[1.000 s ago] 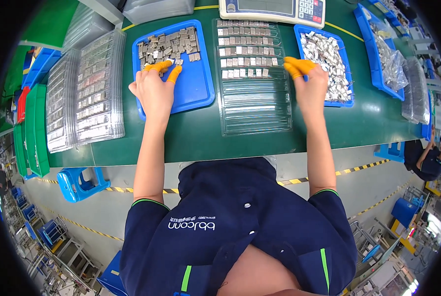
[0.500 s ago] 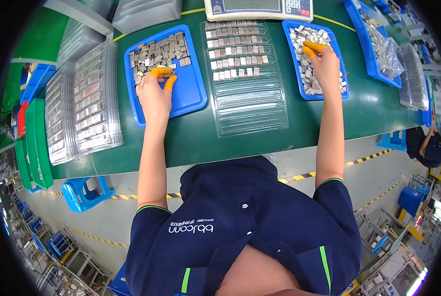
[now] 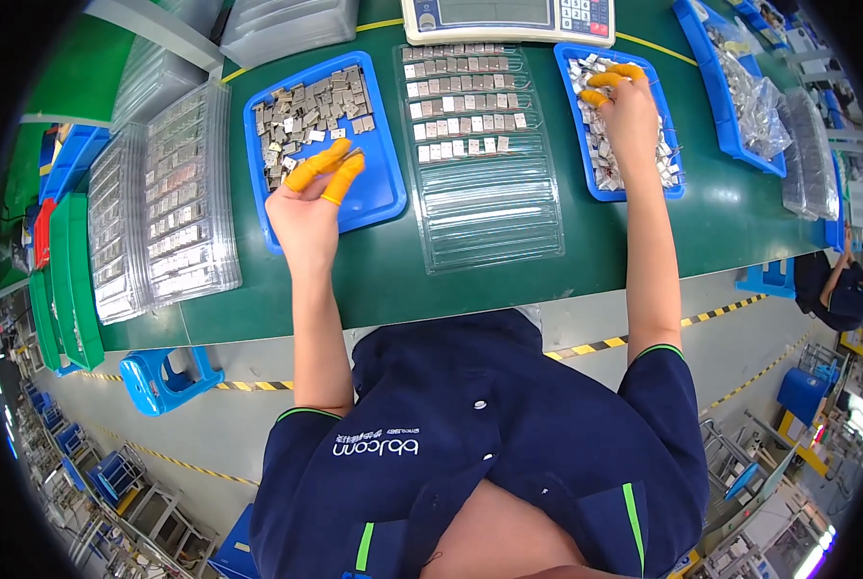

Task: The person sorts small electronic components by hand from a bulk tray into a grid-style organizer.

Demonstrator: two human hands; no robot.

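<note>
My left hand [image 3: 308, 217], with yellow finger cots on its fingertips, pinches a small metal connector piece [image 3: 356, 153] above the left blue tray [image 3: 381, 198]. Many grey metal connector pieces [image 3: 301, 111] lie heaped toward that tray's far side. On the right, my right hand [image 3: 630, 124], also in yellow finger cots, reaches down into another blue tray [image 3: 608, 194] of small white pieces [image 3: 607, 166]. Its fingers are apart at the heap, and no held piece is visible. Between the trays lies a clear ridged plastic blister tray [image 3: 489, 227], its far rows filled with small connectors [image 3: 462, 125].
A scale [image 3: 509, 24] stands beyond the blister tray. Stacked filled blister trays [image 3: 188, 193] lie at the left, beside green bins [image 3: 72, 280]. A blue bin with plastic bags [image 3: 755, 116] sits at the far right. A blue stool [image 3: 166, 378] stands below the table edge.
My left hand has lifted off the heap and moved slightly right and nearer, with the metal piece in its fingers. My right hand's fingers have spread over the white pieces.
</note>
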